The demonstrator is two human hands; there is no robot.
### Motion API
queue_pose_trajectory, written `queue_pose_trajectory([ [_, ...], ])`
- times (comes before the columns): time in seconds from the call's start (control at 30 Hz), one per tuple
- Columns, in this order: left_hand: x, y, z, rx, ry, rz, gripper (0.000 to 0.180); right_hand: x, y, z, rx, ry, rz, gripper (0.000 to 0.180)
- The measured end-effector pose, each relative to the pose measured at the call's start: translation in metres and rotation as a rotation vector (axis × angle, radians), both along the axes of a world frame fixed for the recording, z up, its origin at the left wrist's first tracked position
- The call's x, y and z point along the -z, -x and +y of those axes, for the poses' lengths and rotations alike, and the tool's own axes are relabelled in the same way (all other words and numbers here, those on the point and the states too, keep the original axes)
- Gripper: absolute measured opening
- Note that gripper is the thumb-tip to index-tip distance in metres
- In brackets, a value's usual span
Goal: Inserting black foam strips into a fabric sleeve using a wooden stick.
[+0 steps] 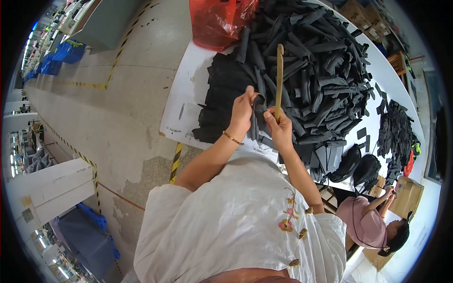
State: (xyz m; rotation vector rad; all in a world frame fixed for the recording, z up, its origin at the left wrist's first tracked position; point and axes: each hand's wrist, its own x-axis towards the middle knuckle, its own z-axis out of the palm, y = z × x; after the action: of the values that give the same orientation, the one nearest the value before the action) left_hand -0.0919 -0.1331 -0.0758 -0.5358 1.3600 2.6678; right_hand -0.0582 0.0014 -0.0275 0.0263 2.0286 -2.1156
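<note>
My left hand (pixel 242 112) is closed on the edge of a small black fabric piece (pixel 259 107), pinching it near the thumb. Beside it, my right hand (pixel 280 129) grips a long, light wooden stick (pixel 279 75) with a slightly hooked tip, pointing away from me. The right thumb lies against the lower part of the same black piece. Just beyond both hands rises a large heap of rolled black fabric pieces (pixel 321 61). To the left of the heap, flatter black pieces (pixel 222 94) lie side by side in overlapping rows.
A red plastic bag (pixel 214 26) stands at the far left of the white table (pixel 181 106). On the right are a smaller black pile (pixel 398 127) and black bags (pixel 351 162). A co-worker in pink (pixel 361 217) sits at the lower right. Yellow-black tape (pixel 176 160) marks the floor.
</note>
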Motion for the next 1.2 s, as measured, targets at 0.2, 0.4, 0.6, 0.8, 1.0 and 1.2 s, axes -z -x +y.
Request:
queue_pose_trajectory([
  [0.2, -0.047, -0.017, 0.015, 0.469, 0.399, 0.11, 0.033, 0.02, 0.023, 0.019, 0.195, -0.19, 0.163, 0.012],
  [0.4, -0.012, -0.035, 0.011, 0.692, 0.352, 0.151, 0.03, -0.082, 0.142, 0.095, 0.603, -0.039, 0.405, 0.016],
  [0.6, 0.01, -0.028, -0.023, 0.274, 0.424, -0.014, 0.026, -0.138, 0.313, 0.232, 0.843, 0.147, 0.332, 0.015],
  [0.8, 0.025, -0.055, -0.07, 0.104, 0.437, -0.189, 0.026, -0.094, 0.318, 0.273, 0.827, -0.093, 0.304, 0.019],
  [1.0, 0.064, -0.109, -0.117, 0.012, 0.854, -0.247, 0.015, -0.064, 0.209, 0.216, 0.64, -0.249, 0.414, 0.022],
  [1.2, 0.086, -0.119, -0.14, 0.014, 1.141, 0.031, 0.016, -0.008, 0.076, 0.141, 0.028, -0.544, 0.308, 0.018],
])
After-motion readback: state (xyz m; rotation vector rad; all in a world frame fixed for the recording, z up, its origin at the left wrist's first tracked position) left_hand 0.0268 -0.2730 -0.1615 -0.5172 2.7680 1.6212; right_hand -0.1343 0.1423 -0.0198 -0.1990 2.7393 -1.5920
